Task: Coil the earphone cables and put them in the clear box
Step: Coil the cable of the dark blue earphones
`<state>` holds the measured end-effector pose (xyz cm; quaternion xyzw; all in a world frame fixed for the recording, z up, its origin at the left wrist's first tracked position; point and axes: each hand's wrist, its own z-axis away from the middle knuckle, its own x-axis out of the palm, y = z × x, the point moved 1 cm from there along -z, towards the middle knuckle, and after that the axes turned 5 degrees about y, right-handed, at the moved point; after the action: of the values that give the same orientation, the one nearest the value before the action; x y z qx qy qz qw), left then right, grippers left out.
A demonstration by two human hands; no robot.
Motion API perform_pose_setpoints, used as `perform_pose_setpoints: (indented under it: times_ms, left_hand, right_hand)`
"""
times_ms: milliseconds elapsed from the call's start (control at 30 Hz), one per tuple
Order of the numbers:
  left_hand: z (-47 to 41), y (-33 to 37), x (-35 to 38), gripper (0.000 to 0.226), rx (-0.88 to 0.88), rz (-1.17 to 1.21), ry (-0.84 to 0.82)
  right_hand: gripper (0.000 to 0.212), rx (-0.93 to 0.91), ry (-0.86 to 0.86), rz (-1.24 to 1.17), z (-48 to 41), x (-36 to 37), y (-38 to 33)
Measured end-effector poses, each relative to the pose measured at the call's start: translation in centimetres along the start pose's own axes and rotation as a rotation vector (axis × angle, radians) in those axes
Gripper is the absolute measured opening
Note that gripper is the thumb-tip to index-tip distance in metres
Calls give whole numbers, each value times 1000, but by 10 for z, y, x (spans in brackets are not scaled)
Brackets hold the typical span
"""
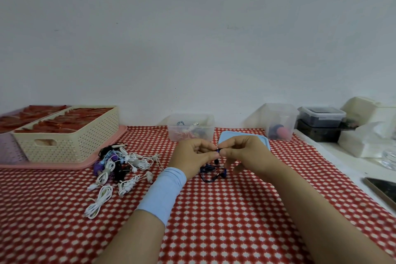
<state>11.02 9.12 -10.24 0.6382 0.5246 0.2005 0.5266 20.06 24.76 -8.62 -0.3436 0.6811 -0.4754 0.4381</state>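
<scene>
Dead centre over the red-and-white checked surface (214,227), both hands are up and meeting in the middle. The left hand (192,156), with a pale blue wristband (165,193) on its forearm, has its fingers curled in and pinches the dark blue earphone cable (211,172). The right hand (243,153) pinches the same cable, thumb and forefinger closed tight on it, right up against the left. The rest of the cable hangs below the grip and trails loose onto the cloth under the hands.

Just behind the hands sits the clear box (190,127), open on top, with a few cables already inside, too blurred to count. Its blue lid (227,135) lies flat beside it, partly hidden by the right hand.

Off to the left waits a heap of earphones (120,165), mostly white with some purple and black. Beyond that, a cream basket (68,135) stands on a pink tray (64,166). Far right, another clear container (279,122) stands against the wall.
</scene>
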Motion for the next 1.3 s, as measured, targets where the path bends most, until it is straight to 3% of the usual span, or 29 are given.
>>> perform_pose_setpoints:
  times_ms: [300,567,800,967,1033,1167,1300]
  left_hand:
    - [2,2,0,19,75,-119,-6]
    - [0,8,-1,40,116,-51,-27]
    - [1,5,8,42,157,-108,-50]
    - [0,1,0,28,130,-134,33]
    - [1,1,-3,24,82,-99,50]
    - [1,3,-3,30,21,-56,29]
    - [0,1,-4,29,-2,-59,44]
  right_hand:
    - [11,74,-28,-15,0,-1,1]
    - [19,266,-119,-355,-4,-8,7]
    - [17,253,-76,-316,-8,0,11]
    - [18,40,303,109,-11,-11,11]
    - [15,-33,374,349,-14,-19,17]
    - [23,-21,291,756,-16,-25,28]
    - [23,-29,199,929,-16,-22,24]
